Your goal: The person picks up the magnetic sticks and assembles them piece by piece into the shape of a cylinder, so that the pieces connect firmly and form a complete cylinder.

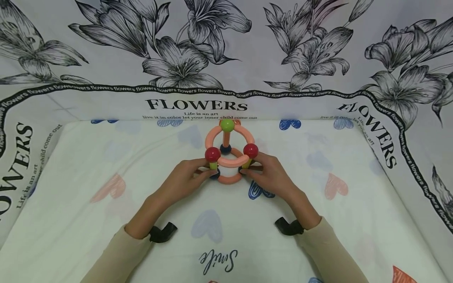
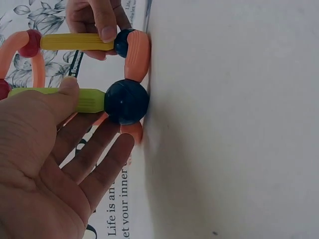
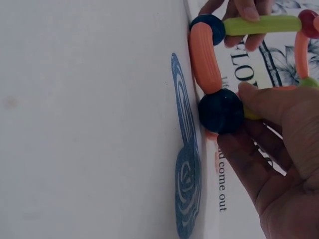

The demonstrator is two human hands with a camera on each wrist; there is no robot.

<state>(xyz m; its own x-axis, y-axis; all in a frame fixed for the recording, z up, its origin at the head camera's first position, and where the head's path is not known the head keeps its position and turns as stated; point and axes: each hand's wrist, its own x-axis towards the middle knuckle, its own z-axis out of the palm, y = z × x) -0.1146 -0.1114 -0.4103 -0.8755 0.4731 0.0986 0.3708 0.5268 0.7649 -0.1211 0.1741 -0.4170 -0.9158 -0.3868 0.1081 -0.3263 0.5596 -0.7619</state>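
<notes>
A ball-and-rod construction toy [image 1: 233, 161] stands on the cloth, two rings of curved orange rods joined by uprights. Its upper corners are two red balls [image 1: 212, 154] and a green ball [image 1: 227, 125]; dark blue balls [image 2: 126, 101] form the lower corners. At the left front upright, my left hand [image 1: 185, 177] pinches the light green rod [image 2: 91, 100] between thumb and fingers. My right hand [image 1: 274, 173] pinches the yellow rod [image 2: 75, 42] at the right front, its thumb close to the dark blue ball [image 3: 222, 111]. A straight orange rod [image 1: 226, 139] is the rear upright.
White cloth with printed hearts [image 1: 207, 226] covers the surface. Behind it and along both sides rises a white fabric [image 1: 269, 104] with flower drawings and lettering. The toy stands near the back edge. A black wrist strap piece [image 1: 163, 232] juts from each sleeve.
</notes>
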